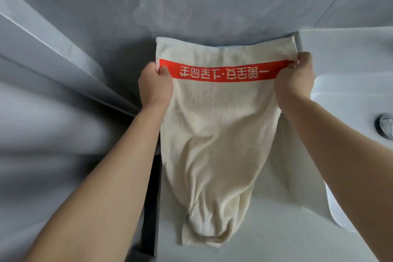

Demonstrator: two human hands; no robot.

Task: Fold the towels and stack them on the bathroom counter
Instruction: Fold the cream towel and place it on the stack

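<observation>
Pinching the towel (214, 134) at both ends of its red band (223, 70), we are holding it with left hand (155, 85) and right hand (295, 78), thumbs and fingers curled onto the side edges. We are keeping the banded end spread flat against the grey wall (191, 6). Its long axis is running from the wall toward us, near end bunched on the counter (265, 229). White basin (340, 91) is sitting just right.
</observation>
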